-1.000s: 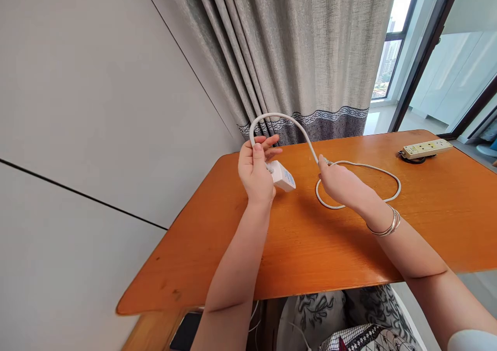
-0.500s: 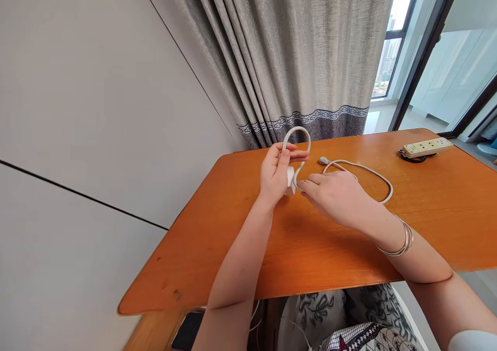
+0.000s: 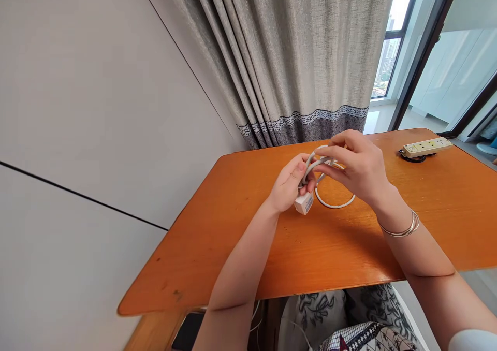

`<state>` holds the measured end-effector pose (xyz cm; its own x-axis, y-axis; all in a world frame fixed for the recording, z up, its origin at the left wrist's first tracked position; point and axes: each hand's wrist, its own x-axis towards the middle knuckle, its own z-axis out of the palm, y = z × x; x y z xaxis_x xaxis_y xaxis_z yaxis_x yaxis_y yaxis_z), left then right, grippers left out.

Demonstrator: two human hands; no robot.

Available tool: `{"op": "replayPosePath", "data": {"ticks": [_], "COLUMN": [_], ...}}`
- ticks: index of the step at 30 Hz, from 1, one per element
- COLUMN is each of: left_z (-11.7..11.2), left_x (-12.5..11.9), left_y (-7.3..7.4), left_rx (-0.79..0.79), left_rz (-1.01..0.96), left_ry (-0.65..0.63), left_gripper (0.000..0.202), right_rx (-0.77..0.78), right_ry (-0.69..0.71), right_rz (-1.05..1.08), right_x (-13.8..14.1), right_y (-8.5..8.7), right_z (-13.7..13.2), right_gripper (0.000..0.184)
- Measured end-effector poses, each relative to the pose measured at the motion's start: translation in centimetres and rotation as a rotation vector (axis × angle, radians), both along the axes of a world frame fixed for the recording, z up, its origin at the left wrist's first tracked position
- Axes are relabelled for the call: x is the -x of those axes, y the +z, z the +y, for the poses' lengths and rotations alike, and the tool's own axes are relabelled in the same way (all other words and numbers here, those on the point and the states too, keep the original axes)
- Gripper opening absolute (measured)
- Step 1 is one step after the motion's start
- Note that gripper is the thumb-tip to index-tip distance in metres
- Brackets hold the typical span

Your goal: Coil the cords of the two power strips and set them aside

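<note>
My left hand (image 3: 289, 184) is closed around bunched loops of a white power cord (image 3: 336, 206), just above the table. Directly below its fingers hangs a white block (image 3: 304, 203) with a small printed label on one face, at the end of the cord. My right hand (image 3: 355, 167) pinches the looped cord between thumb and fingers, to the right of the left hand. One loop of cord droops between the two hands, close to the tabletop. The plug end is hard to make out behind my right fingers.
The hands are over an orange-brown wooden table (image 3: 217, 227). A cream power strip (image 3: 427, 147) with a black cord lies at the far right. Grey curtains (image 3: 310, 56) hang behind the table, and a dark phone (image 3: 188, 331) rests below the front edge.
My right hand has risen and moved right, drawing the cord into more loops. My left hand has shifted right and closed around them. The long trailing cord has been pulled in.
</note>
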<state>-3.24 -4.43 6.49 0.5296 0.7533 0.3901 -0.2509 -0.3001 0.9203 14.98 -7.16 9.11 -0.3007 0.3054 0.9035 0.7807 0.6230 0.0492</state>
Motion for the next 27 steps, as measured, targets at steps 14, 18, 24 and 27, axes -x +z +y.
{"op": "replayPosePath", "data": {"ticks": [14, 18, 24, 27], "left_z": [-1.0, -1.1, -1.0, -1.2], "left_x": [0.3, 0.7, 1.3, 1.1], "left_y": [0.8, 1.2, 1.2, 1.5], "left_rx": [0.244, 0.342, 0.329, 0.331], "left_rz": [-0.091, -0.083, -0.052, -0.045], "left_ry": [-0.285, -0.352, -0.367, -0.362], "left_gripper": [0.045, 0.036, 0.03, 0.026], "right_rx": [0.283, 0.294, 0.298, 0.305], "right_ry": [0.246, 0.335, 0.401, 0.417], "right_rz": [0.181, 0.238, 0.269, 0.257], "right_x": [0.1, 0.6, 1.0, 1.0], "right_y": [-0.8, -0.9, -1.1, -1.1], "right_z": [1.0, 0.9, 0.9, 1.0], "right_gripper": [0.026, 0.023, 0.021, 0.021]}}
